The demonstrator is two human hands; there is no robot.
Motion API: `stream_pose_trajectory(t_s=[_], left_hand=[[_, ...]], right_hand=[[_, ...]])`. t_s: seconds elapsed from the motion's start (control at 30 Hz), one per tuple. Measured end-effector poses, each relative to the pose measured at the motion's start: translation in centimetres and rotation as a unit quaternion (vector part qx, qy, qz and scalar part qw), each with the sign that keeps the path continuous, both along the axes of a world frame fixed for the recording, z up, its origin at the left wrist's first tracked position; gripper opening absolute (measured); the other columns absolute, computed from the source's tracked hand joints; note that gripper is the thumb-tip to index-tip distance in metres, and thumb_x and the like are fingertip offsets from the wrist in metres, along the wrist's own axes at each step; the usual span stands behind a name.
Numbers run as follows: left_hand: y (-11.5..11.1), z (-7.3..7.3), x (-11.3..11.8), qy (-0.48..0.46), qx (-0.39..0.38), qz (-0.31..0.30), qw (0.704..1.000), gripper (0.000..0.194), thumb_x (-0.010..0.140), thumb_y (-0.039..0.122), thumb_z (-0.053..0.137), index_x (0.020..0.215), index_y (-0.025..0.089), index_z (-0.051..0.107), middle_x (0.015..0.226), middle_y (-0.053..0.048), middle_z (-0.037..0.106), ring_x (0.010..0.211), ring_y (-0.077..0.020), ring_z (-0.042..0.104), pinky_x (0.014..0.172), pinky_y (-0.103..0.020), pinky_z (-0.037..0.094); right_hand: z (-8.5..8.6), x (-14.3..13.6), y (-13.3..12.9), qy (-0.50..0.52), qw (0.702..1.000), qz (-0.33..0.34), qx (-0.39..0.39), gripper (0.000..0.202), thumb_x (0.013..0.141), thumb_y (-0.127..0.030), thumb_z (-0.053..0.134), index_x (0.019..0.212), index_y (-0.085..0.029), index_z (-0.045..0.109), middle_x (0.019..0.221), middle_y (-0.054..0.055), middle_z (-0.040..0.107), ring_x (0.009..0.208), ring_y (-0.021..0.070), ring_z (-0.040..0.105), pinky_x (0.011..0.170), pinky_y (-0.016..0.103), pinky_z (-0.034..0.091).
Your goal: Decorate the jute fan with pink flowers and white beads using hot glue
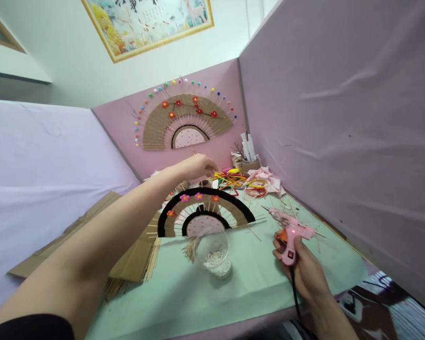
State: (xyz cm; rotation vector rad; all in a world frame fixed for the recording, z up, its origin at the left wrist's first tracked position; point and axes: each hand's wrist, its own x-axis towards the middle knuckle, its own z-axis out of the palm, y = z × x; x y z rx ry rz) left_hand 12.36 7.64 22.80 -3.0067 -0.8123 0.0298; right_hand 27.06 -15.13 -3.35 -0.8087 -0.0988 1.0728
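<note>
My right hand (301,264) grips a pink hot glue gun (290,231), a finger by its orange trigger and a red light glowing on its body. Its nozzle points left, toward a small fan (239,212) on the table, made of burlap with black bands, sticks and several felt flowers. Stretched out across that fan, my left hand (203,165) is at the left edge of a pile of coloured pipe cleaners (232,178). Its fingers are curled down; whatever they pinch, if anything, is hidden. A clear plastic cup (212,252) with white beads stands before the fan.
A larger burlap fan (187,120) with red flowers and coloured pins is fixed to the pink back panel. Brown cardboard (131,259) and thin sticks (152,259) lie at left. A jar (251,163) of white glue sticks and crumpled pink cloth (267,179) are behind at right.
</note>
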Motion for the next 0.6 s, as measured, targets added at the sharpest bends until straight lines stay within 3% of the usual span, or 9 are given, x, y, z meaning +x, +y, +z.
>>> stream_pose_trajectory(t_s=[0.17, 0.27, 0.37, 0.47, 0.6], left_hand=[[0.6, 0.5, -0.5, -0.033, 0.012, 0.012, 0.999, 0.025, 0.08, 0.014, 0.06, 0.099, 0.017, 0.075, 0.097, -0.005, 0.076, 0.088, -0.0159, 0.069, 0.082, -0.023, 0.048], [-0.4, 1.1, -1.3, -0.076, 0.036, 0.01, 0.996, 0.022, 0.081, 0.015, 0.059, 0.097, 0.017, 0.074, 0.097, -0.005, 0.076, 0.089, -0.0156, 0.068, 0.082, -0.024, 0.048], [-4.0, 1.2, -2.7, -0.123, 0.084, 0.0, 0.989, 0.021, 0.085, 0.019, 0.057, 0.099, 0.016, 0.073, 0.097, -0.006, 0.075, 0.088, -0.0159, 0.066, 0.083, -0.026, 0.047], [-9.4, -0.4, -4.3, -0.111, 0.099, -0.01, 0.989, 0.021, 0.088, 0.019, 0.052, 0.093, 0.017, 0.072, 0.089, -0.005, 0.073, 0.081, -0.0153, 0.065, 0.076, -0.025, 0.046], [-15.0, -4.6, -6.0, 0.11, 0.01, -0.074, 0.991, 0.019, 0.08, 0.006, 0.053, 0.073, 0.016, 0.069, 0.073, -0.005, 0.07, 0.067, -0.0159, 0.061, 0.06, -0.025, 0.039]], right_hand=[[-0.2, 0.0, 0.1, 0.005, 1.0, -0.002, -0.009, 0.057, 0.044, -0.056, 0.089, 0.086, -0.02, 0.074, 0.089, -0.001, 0.07, 0.074, 0.0133, 0.064, 0.057, 0.02, 0.057], [-0.2, 0.1, 0.1, 0.006, 1.0, 0.002, -0.004, 0.057, 0.045, -0.056, 0.089, 0.086, -0.02, 0.074, 0.088, -0.001, 0.07, 0.073, 0.0128, 0.064, 0.058, 0.02, 0.057], [-0.1, 0.2, 0.2, 0.013, 1.0, 0.005, -0.001, 0.06, 0.043, -0.056, 0.089, 0.088, -0.02, 0.073, 0.088, -0.002, 0.07, 0.072, 0.012, 0.064, 0.059, 0.02, 0.057], [0.1, 0.1, 0.2, 0.017, 1.0, 0.005, -0.007, 0.063, 0.04, -0.057, 0.09, 0.088, -0.02, 0.073, 0.089, -0.002, 0.07, 0.073, 0.0126, 0.064, 0.059, 0.02, 0.057], [0.0, -0.1, 0.2, 0.012, 1.0, 0.007, -0.012, 0.063, 0.039, -0.056, 0.09, 0.087, -0.02, 0.072, 0.089, -0.001, 0.07, 0.074, 0.0137, 0.064, 0.058, 0.021, 0.057]])
